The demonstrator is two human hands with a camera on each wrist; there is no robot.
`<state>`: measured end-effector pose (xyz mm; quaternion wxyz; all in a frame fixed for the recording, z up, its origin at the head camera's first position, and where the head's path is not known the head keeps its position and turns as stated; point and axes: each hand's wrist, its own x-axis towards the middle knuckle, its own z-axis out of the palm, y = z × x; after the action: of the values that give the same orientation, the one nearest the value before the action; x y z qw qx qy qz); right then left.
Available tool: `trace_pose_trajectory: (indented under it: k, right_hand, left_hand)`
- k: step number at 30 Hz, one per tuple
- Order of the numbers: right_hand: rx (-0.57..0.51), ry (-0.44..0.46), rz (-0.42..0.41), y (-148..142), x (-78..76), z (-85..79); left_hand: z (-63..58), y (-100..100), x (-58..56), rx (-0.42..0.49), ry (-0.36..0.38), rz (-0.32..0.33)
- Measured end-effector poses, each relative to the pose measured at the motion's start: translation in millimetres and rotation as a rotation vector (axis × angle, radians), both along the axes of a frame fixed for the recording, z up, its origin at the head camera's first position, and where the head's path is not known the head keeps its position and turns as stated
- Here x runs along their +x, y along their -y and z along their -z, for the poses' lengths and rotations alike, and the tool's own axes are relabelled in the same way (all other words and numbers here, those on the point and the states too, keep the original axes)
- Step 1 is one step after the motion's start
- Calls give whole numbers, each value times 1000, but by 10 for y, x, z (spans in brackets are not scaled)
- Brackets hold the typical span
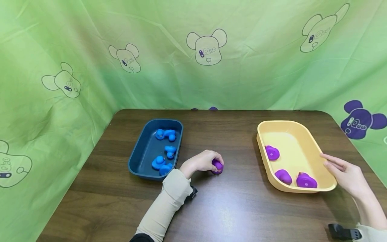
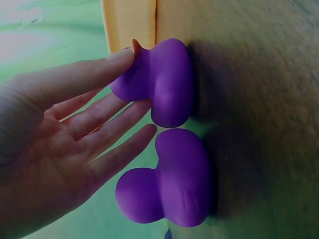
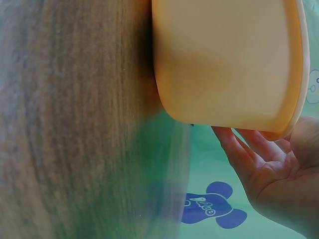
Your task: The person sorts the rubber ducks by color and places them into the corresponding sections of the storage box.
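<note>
My left hand [image 1: 204, 163] reaches over the middle of the table. With thumb and fingertips it pinches the head of a purple rubber duck [image 2: 172, 84], whose base is close to the tabletop. A second purple duck [image 2: 184, 181] stands right beside it in the left wrist view; in the head view the hand mostly hides the pair. On the right, a yellow tray [image 1: 297, 134] holds three purple ducks. My right hand [image 1: 347, 173] grips that tray's right side, the thumb at the rim and the fingers against the outer wall [image 3: 229, 99].
A dark blue tray [image 1: 142, 148] with several blue rubber ducks [image 1: 158, 161] stands left of my left hand. The brown wooden table [image 1: 229, 201] ends at a green printed curtain [image 1: 169, 84] behind and at the sides.
</note>
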<state>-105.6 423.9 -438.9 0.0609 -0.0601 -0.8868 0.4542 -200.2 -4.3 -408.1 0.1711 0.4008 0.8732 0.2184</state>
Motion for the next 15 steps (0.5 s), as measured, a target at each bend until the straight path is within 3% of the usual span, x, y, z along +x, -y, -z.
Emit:
trace_pose_trajectory:
  k: [4, 15]
  right_hand:
    - [-4, -9, -2, -9, -2, 19]
    - [-79, -32, -32, 198, 81, -213]
  left_hand:
    - [12, -2, -6, 9, -1, 1]
    - [-2, -51, -23, 80, -40, 19]
